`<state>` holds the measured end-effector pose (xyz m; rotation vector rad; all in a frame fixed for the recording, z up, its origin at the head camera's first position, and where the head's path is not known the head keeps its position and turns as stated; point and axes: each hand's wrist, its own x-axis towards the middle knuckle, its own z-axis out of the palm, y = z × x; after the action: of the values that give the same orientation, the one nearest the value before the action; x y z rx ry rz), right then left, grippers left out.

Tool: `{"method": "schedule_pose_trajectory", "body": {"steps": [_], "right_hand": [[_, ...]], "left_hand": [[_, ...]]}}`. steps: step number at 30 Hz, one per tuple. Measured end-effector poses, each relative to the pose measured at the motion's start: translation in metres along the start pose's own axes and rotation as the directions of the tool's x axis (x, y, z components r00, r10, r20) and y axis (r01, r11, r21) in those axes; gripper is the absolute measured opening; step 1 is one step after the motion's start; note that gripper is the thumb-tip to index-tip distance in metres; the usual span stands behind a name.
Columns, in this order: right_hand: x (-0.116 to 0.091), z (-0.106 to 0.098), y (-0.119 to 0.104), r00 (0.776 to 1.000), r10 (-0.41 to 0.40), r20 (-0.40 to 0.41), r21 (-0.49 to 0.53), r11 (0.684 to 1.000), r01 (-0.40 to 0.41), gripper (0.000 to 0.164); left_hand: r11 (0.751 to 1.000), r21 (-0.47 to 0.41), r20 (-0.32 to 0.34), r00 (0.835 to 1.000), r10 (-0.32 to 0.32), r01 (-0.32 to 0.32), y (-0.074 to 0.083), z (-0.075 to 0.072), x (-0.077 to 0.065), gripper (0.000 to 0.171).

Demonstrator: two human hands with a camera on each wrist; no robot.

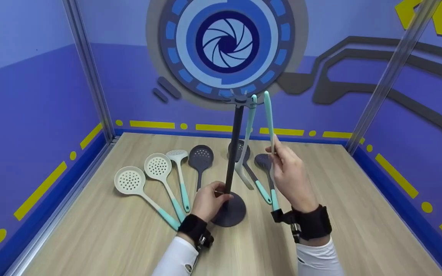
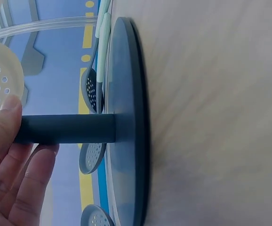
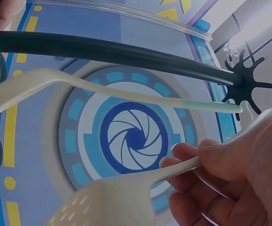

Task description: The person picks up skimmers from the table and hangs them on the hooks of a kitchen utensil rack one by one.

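A black utensil stand has an upright pole (image 1: 235,142), a round base (image 1: 233,215) and a crown of hooks (image 1: 240,100). My left hand (image 1: 208,201) grips the pole low down, thumb and fingers around it. From one hook on the right hangs a cream utensil with a mint handle (image 1: 249,122), its bent blade lower down. Just right of it, my right hand (image 1: 290,172) pinches a cream slotted turner (image 3: 112,197) by its shaft. The turner's mint handle (image 1: 269,111) points up beside the crown, apart from the hooks. In the head view its blade is hidden behind the hand.
Left of the stand lie two cream skimmers (image 1: 129,181) (image 1: 158,166) and a smaller cream utensil (image 1: 177,154). Grey perforated utensils (image 1: 201,156) (image 1: 262,161) lie behind and to the right. Blue walls enclose the wooden table (image 1: 359,230).
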<state>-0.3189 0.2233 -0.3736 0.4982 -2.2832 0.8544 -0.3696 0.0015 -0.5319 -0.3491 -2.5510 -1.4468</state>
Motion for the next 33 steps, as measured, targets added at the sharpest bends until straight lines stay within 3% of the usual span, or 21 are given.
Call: {"method": "schedule_pose_trajectory", "body": {"steps": [12, 19, 33], "right_hand": [[-0.0009, 0.002, 0.0045, 0.999, 0.043, 0.023, -0.013, 0.999, -0.042, 0.037], [0.0004, 0.0018, 0.0048, 0.999, 0.038, 0.026, -0.028, 0.999, -0.037, 0.043], [0.0006, 0.0055, 0.0046, 0.997, 0.018, 0.077, -0.034, 0.999, -0.015, 0.039]], "left_hand": [[0.998, -0.046, 0.031, 0.999, 0.043, -0.042, -0.0003, 0.0, 0.0002, 0.023], [0.997, -0.059, 0.04, 0.998, 0.047, -0.044, -0.0017, 0.0001, 0.0013, 0.024], [0.998, -0.034, 0.05, 0.997, 0.058, -0.056, -0.0028, -0.0013, 0.0013, 0.024]]}}
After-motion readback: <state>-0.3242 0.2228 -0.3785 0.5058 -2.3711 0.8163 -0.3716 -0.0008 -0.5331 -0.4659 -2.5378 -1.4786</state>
